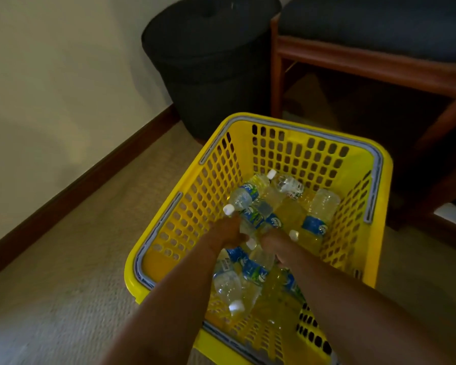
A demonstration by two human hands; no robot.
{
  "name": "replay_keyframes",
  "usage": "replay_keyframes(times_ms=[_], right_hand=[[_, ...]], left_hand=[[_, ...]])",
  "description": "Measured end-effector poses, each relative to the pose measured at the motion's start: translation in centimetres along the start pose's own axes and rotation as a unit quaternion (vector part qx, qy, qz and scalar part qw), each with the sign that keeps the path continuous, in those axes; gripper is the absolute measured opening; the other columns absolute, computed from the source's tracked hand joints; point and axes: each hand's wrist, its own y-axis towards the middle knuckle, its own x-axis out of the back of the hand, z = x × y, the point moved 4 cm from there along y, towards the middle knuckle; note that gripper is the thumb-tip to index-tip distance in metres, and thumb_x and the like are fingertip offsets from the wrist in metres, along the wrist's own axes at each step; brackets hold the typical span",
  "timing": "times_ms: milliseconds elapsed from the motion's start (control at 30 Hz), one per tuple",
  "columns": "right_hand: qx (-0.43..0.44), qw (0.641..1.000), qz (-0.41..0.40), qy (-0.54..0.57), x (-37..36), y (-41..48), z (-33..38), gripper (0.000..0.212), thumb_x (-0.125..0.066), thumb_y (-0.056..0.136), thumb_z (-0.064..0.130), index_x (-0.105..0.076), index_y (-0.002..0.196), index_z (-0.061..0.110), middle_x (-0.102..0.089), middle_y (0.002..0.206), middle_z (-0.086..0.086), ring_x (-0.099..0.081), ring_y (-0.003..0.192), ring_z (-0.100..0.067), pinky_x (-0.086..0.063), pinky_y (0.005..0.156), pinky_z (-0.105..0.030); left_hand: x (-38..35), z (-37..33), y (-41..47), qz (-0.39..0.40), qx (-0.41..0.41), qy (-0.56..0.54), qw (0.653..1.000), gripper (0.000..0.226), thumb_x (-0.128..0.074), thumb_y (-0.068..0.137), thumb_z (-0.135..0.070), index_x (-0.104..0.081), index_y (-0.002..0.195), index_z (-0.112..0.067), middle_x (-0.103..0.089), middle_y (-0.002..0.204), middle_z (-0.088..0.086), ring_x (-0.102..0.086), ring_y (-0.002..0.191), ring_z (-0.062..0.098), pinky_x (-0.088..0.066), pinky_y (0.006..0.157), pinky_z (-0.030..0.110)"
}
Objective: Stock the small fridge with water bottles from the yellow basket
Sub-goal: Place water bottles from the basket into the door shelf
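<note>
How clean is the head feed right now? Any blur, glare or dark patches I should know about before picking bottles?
Head view: dim room light; the yellow plastic basket is the brightest area, the round black lidded bin and the space under the wooden bench nearly lose detail. Both hands are soft with motion blur; small glints on the clear plastic water bottles; wide-angle bending at the edges.

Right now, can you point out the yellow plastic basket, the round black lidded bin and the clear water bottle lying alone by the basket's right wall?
yellow plastic basket [315,129]: head view, far rim.
round black lidded bin [216,83]: head view, side wall.
clear water bottle [317,219]: head view, blue label.
</note>
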Motion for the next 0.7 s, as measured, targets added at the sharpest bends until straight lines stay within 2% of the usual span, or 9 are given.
replay_keyframes(times_ms=[133,200,267,333,400,467,533,633,700], right_hand=[[-0.055,0.996,0.025,0.059,0.0,-0.6,0.1,0.044,-0.049,0.102,0.013,-0.041,0.143,0.001,-0.052,0.137,-0.025,-0.056,0.121,-0.041,-0.052,0.095,-0.049],[-0.01,0.995,0.044,0.092,0.3,-1.3,0.0,0.043,-0.047,0.101,0.015,-0.045,0.142,0.0,-0.053,0.137,-0.024,-0.057,0.121,-0.041,-0.053,0.095,-0.048],[0.026,0.993,0.008,0.118,1.1,-2.8,-0.5,0.04,-0.05,0.099,0.017,-0.05,0.136,0.001,-0.056,0.134,-0.02,-0.059,0.118,-0.037,-0.056,0.085,-0.042],[0.039,0.986,-0.044,0.154,2.1,-4.4,-1.1,0.043,-0.053,0.097,0.021,-0.048,0.135,0.0,-0.055,0.132,-0.02,-0.059,0.117,-0.037,-0.054,0.085,-0.043],[0.058,0.979,-0.101,0.166,3.7,-6.4,-1.4,0.047,-0.052,0.098,0.024,-0.041,0.137,0.0,-0.052,0.134,-0.02,-0.056,0.118,-0.037,-0.05,0.091,-0.04],[0.079,0.97,-0.153,0.172,5.8,-8.7,-1.8,0.049,-0.051,0.1,0.024,-0.035,0.14,0.001,-0.05,0.138,-0.016,-0.056,0.118,-0.033,-0.049,0.083,-0.036],[0.116,0.955,-0.207,0.176,8.0,-11.3,-2.1,0.055,-0.051,0.102,0.027,-0.028,0.145,0.002,-0.05,0.141,-0.014,-0.059,0.112,-0.029,-0.047,0.073,-0.03],[0.199,0.922,-0.278,0.181,11.5,-15.5,-2.8,0.045,-0.05,0.102,0.032,-0.037,0.137,0.006,-0.058,0.11,-0.007,-0.057,0.073,-0.011,-0.039,0.044,-0.014],[0.245,0.894,-0.309,0.211,13.8,-18.3,-3.7,0.036,-0.05,0.101,0.038,-0.045,0.124,0.011,-0.055,0.093,0.002,-0.053,0.069,-0.006,-0.037,0.048,-0.016]], left_hand=[[0.5,0.0,-0.8,0.023,-0.012,-0.116,0.993,0.094,-0.064,0.096,-0.028,0.003,0.157,-0.005,-0.031,0.154,0.028,-0.048,0.132,0.04,-0.045,0.103,0.042],[1.1,0.0,-1.5,0.008,-0.015,-0.183,0.983,0.073,-0.069,0.093,-0.022,-0.026,0.151,-0.006,-0.061,0.12,0.024,-0.065,0.099,0.036,-0.053,0.078,0.038],[2.1,-0.5,-2.5,-0.024,-0.039,-0.237,0.97,0.031,-0.071,0.09,-0.02,-0.058,0.116,-0.008,-0.059,0.076,0.006,-0.06,0.059,0.018,-0.047,0.056,0.029],[3.6,-1.1,-3.6,-0.082,-0.04,-0.29,0.953,0.012,-0.069,0.092,-0.023,-0.061,0.086,-0.017,-0.055,0.064,0.001,-0.052,0.042,0.005,-0.041,0.045,0.021],[4.8,-2.2,-4.3,-0.133,-0.058,-0.303,0.942,0.021,-0.065,0.095,-0.031,-0.065,0.1,-0.011,-0.064,0.077,0.007,-0.055,0.046,0.004,-0.041,0.046,0.02],[5.6,-3.3,-5.2,-0.177,-0.075,-0.262,0.946,0.036,-0.06,0.098,-0.036,-0.062,0.12,-0.008,-0.066,0.103,0.011,-0.06,0.07,0.011,-0.044,0.063,0.023],[6.3,-4.0,-6.0,-0.232,-0.094,-0.222,0.942,0.032,-0.057,0.099,-0.037,-0.059,0.119,-0.013,-0.065,0.11,0.007,-0.061,0.087,0.019,-0.046,0.075,0.03],[7.7,-5.5,-8.0,-0.316,-0.144,-0.169,0.922,0.021,-0.054,0.1,-0.036,-0.054,0.111,-0.018,-0.063,0.102,0.006,-0.06,0.089,0.026,-0.05,0.074,0.037],[8.8,-7.0,-10.0,-0.363,-0.181,-0.1,0.909,0.024,-0.051,0.102,-0.033,-0.051,0.119,-0.017,-0.06,0.108,0.007,-0.059,0.088,0.027,-0.051,0.073,0.042]])
